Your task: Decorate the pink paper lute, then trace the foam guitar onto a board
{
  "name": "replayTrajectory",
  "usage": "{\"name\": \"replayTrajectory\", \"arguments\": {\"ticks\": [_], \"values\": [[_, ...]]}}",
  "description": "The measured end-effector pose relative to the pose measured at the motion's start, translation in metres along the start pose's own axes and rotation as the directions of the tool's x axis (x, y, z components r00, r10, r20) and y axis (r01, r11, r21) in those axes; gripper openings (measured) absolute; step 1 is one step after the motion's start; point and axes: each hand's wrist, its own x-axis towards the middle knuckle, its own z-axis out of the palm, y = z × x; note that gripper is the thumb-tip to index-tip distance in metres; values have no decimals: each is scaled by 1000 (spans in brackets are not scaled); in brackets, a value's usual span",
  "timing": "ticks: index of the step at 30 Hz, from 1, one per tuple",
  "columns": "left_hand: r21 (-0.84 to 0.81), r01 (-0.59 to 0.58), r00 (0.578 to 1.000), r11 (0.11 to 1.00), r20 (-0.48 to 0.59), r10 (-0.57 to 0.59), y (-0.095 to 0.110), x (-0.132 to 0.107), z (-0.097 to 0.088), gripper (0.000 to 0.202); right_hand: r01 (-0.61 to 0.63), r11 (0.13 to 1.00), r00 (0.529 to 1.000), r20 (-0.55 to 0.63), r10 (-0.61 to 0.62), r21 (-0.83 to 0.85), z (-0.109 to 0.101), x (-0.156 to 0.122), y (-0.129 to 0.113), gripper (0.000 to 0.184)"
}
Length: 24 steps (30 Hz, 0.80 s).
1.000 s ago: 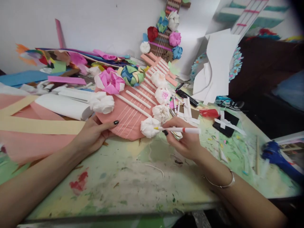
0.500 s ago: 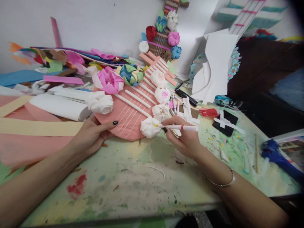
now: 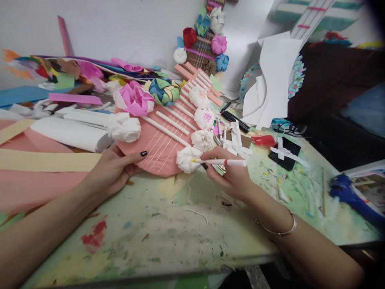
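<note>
A pink paper guitar (image 3: pixel 162 154) with white strips and strings lies tilted in front of me, trimmed with paper flowers. My left hand (image 3: pixel 116 166) grips its lower left edge, thumb on top, fingers underneath. In my right hand (image 3: pixel 228 172) is a white felt-tip pen (image 3: pixel 216 162) with a yellow tip and a red band. That tip meets the lowest white paper flower (image 3: pixel 189 159) at the guitar's right edge. Above it sit another white flower (image 3: pixel 202 139) and one with pink dots (image 3: pixel 204 117). A magenta flower (image 3: pixel 135 98) and a green-blue one (image 3: pixel 164 91) sit on the left side.
A brown guitar with paper flowers (image 3: pixel 203 50) leans on the wall. White paper cutouts (image 3: pixel 276 80) stand at the right. A blue glue gun (image 3: pixel 345 190), a black phone-like slab (image 3: pixel 285 153) and pens (image 3: pixel 236 121) lie right; paper rolls (image 3: pixel 72 134) and scraps lie left.
The view has shifted slightly, so most things sit a little further left. My right hand keeps the pen at the same flower, and my left hand still grips the guitar.
</note>
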Motion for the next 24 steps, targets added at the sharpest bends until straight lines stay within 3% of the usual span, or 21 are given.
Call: {"name": "replayTrajectory", "arguments": {"ticks": [6, 11, 24], "values": [[11, -2, 1000, 1000, 25, 2, -1, 1, -2, 47, -24, 1000, 999, 38, 24, -2, -1, 1, -3, 15], [21, -7, 999, 1000, 34, 6, -1, 0, -3, 47, 9, 1000, 1000, -15, -8, 13, -2, 2, -3, 16], [36, -7, 999, 999, 33, 6, 0, 1, -2, 38, 18, 1000, 997, 69, -17, -12, -2, 4, -6, 12]]}}
